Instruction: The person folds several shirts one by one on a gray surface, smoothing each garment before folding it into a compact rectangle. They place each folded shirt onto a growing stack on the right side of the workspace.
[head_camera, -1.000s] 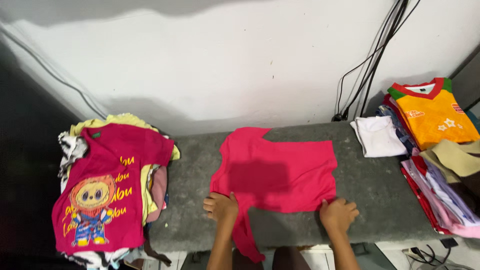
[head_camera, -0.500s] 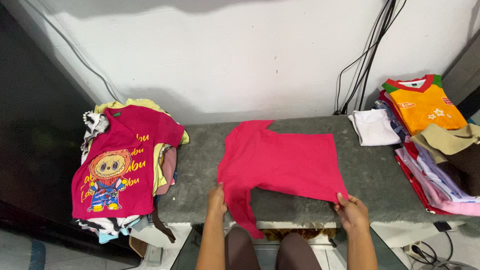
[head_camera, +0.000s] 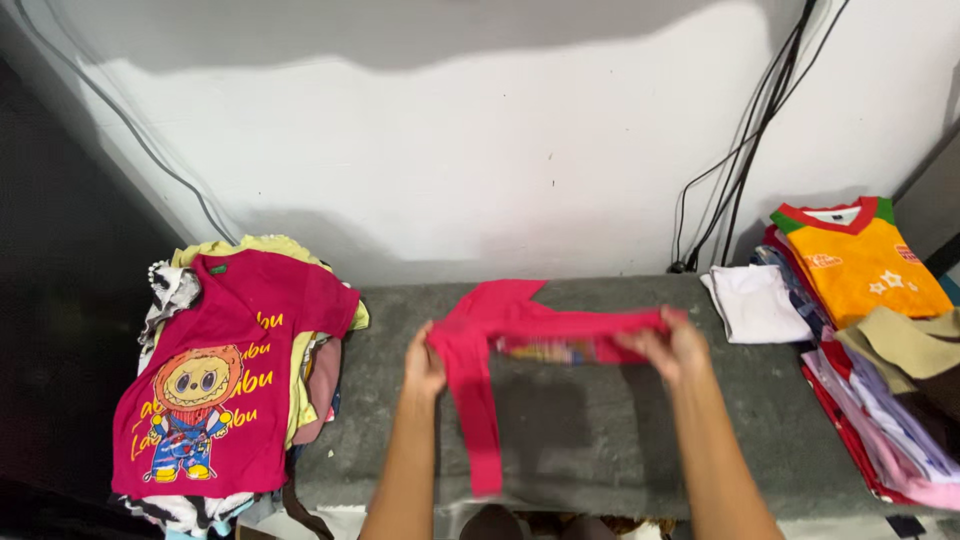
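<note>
Both hands lift the pink shirt (head_camera: 520, 325) over the grey table (head_camera: 600, 440). The left hand (head_camera: 423, 366) and right hand (head_camera: 672, 345) each pinch an edge tight, so one sleeve hangs down.

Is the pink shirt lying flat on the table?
No, both hands, left hand and right hand, hold the pink shirt up, folded over.

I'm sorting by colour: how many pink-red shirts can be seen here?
2: one pink shirt lifted over the grey table between the left hand and right hand, one cartoon-print shirt topping the left pile. Others may be buried.
</note>
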